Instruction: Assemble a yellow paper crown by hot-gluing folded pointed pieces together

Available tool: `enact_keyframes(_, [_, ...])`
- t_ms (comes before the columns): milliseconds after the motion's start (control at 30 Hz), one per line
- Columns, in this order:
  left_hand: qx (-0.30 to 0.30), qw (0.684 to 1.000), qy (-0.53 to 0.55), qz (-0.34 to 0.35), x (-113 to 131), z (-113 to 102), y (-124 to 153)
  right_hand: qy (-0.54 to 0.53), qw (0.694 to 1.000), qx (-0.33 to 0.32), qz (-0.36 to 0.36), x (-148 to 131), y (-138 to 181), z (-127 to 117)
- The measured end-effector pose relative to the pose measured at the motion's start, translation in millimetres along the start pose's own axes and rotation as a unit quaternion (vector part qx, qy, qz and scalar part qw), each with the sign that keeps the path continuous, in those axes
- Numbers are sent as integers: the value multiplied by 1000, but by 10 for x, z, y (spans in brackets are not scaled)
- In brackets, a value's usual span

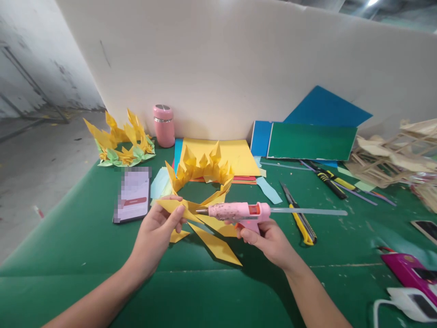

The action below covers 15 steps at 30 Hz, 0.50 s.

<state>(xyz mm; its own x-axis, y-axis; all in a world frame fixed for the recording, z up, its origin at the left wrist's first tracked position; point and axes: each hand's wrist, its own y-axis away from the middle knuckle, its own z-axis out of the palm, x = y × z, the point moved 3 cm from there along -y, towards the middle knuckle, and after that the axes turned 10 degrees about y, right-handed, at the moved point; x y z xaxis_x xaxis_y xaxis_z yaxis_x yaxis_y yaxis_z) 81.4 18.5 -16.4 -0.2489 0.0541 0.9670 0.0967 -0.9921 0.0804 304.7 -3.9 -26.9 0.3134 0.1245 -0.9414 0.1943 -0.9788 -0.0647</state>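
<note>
Between the thumb and fingers of my left hand (163,225) is a folded yellow paper piece (175,209). My right hand (264,237) grips a pink glue gun (235,212), its nozzle pointing left at the paper piece, near or touching it; I cannot tell which. A clear glue stick (310,212) juts from the gun's back. Just behind my hands stands a yellow paper crown (205,171) with pointed tips. Flat yellow paper diamonds (218,246) lie on the table below the gun.
A finished-looking crown with green leaves (126,146), a phone (133,193) and a pink flask (164,127) stand left. Behind lies a yellow paper stack (235,155). A yellow utility knife (300,218) lies right, near a magenta device (409,273) and wooden models (385,155).
</note>
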Motion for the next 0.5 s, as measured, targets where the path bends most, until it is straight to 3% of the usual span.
enact_keyframes(133, [12, 1000, 6, -7, -11, -5, -3, 14, 999, -29, -2, 10, 9, 14])
enact_keyframes(500, [-5, 1000, -5, -13, -31, -16, 13, 55, 998, -10, 2, 54, 24, 17])
